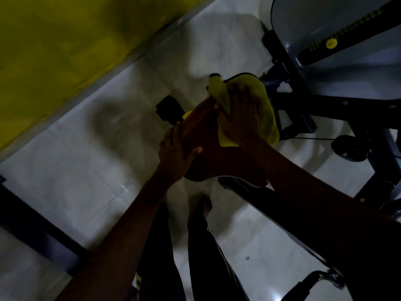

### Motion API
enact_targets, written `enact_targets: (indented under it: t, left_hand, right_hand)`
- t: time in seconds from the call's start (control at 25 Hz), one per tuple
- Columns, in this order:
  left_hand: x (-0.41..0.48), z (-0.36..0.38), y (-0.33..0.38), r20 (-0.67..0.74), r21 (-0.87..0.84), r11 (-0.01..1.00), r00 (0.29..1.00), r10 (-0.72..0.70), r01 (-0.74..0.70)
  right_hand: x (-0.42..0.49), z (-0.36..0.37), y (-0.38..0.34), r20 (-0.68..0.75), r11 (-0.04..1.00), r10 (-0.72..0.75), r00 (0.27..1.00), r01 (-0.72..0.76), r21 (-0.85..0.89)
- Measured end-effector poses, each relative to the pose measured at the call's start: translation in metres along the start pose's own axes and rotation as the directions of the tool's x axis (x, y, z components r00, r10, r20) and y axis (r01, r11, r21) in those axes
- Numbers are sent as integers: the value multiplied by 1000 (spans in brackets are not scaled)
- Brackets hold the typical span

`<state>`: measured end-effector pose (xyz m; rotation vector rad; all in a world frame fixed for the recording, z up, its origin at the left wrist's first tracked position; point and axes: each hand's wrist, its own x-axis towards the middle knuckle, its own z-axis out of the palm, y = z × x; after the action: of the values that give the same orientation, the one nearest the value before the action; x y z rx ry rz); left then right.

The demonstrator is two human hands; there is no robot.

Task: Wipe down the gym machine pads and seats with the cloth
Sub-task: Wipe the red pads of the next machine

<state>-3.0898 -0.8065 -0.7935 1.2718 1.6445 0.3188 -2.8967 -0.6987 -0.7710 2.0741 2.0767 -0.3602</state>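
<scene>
At the seat's (201, 135) far end, the cloth (269, 114) lies under the right hand (240, 120), spread fingers pressing it flat. Left hand (175, 153) grips the seat's left edge, thumb on top. The seat's long axis runs away from the person, so the next stroke likely pulls back toward the body.

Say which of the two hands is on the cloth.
The right hand presses the yellow cloth onto the brown seat; the left hand grips the seat's bare edge, touching no cloth.
</scene>
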Motion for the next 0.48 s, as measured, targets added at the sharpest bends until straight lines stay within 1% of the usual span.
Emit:
enact_targets:
  t: [0.08, 0.16, 0.2, 0.24, 0.28, 0.32, 0.36, 0.44, 0.48]
  left_hand:
    - [2, 1, -2, -3, 27, 1000, 1000, 8, -8]
    - [3, 2, 0, 11, 41, 999, 1000, 5, -5]
    - [4, 1, 0, 15, 50, 999, 1000, 6, -7]
    - [5, 0, 1, 14, 56, 998, 1000, 5, -6]
    - [7, -1, 1, 7, 65, 998, 1000, 5, -5]
    - [8, -1, 1, 2, 75, 997, 1000, 6, -6]
    - [7, -1, 2, -2, 83, 997, 1000, 4, -4]
    - [6, -1, 4, -8, 91, 996, 1000, -8, 9]
    - [6, -2, 5, -10, 92, 996, 1000, -17, 18]
  right_hand:
    - [1, 2, -5, -42, 985, -165, 985, 163, -48]
    - [11, -11, -2, -123, 933, -351, 928, 335, -132]
    - [17, -17, 3, -136, 904, -418, 898, 396, -159]
    - [21, -24, 10, -149, 897, -436, 887, 416, -150]
    - [26, -26, 16, -166, 919, -392, 905, 381, -98]
    - [32, -26, 21, -175, 955, -297, 939, 295, -38]
    - [39, -24, 24, -159, 984, -178, 971, 179, -3]
    - [52, -23, 31, -49, 996, 40, 998, -36, 84]
    - [56, -26, 34, 19, 977, 136, 990, -138, 162]
